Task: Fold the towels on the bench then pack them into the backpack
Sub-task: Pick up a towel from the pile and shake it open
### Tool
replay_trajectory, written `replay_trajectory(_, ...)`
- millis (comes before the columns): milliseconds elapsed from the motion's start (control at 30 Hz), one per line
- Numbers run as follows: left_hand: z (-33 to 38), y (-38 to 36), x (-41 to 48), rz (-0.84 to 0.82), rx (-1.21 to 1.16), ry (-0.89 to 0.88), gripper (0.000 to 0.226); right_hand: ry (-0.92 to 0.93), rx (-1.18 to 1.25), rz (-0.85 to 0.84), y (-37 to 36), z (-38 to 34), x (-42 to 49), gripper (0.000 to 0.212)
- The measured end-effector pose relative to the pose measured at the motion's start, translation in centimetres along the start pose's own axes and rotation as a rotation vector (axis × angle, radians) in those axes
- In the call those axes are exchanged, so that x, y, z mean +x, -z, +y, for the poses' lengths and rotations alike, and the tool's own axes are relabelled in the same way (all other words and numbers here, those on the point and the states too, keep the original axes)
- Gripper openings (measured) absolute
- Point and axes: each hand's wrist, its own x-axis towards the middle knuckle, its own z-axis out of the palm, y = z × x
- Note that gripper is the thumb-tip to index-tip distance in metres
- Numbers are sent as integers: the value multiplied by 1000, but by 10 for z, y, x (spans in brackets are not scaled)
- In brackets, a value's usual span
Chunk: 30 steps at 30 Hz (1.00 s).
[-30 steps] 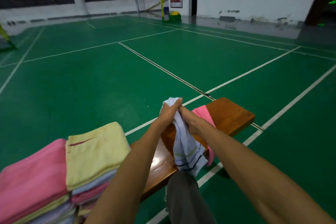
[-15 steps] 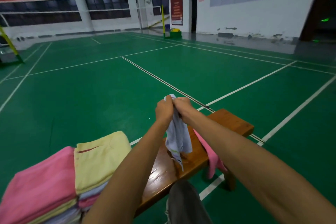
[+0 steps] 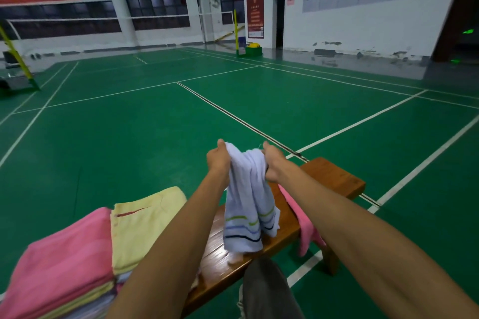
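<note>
A white towel (image 3: 246,199) with green, blue and dark stripes hangs above the wooden bench (image 3: 334,179). My left hand (image 3: 219,159) grips its top left edge and my right hand (image 3: 272,163) grips its top right edge, a short gap between them. The towel's lower end touches the bench top. A loose pink towel (image 3: 302,223) drapes over the bench's near edge, partly behind my right forearm. Two stacks of folded towels stand at the lower left, one topped pink (image 3: 64,259), one topped yellow (image 3: 145,223). No backpack is in view.
The bench stands on a green court floor (image 3: 129,150) with white lines. My grey trouser leg (image 3: 269,292) is in front of the bench. A yellow net post (image 3: 15,57) stands far left, and another post with a green base (image 3: 252,49) stands by the back wall.
My hands have moved apart along the towel's top edge, spreading it wider. The towel hangs longer over the bench, and the camera has tilted up.
</note>
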Motion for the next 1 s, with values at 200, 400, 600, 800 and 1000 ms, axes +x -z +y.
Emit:
replay_trajectory(200, 1, 8, 7, -137, -63, -106, 23, 172, -32, 115, -10, -16, -2, 42)
replay_trajectory(400, 11, 31, 25, 2, -72, -87, 23, 535, -545, 509, 10, -28, 0, 22)
replay_trajectory(600, 22, 50, 41, 95, -101, -136, 24, 549, -289, 479, 5, -56, 2, 24)
replay_trajectory(800, 30, 79, 61, 194, 135, -186, 34, 426, -366, 477, 19, -90, 0, 25)
replay_trajectory(1000, 37, 93, 78, 105, 348, -131, 46, 421, -441, 466, 36, -106, -1, 20)
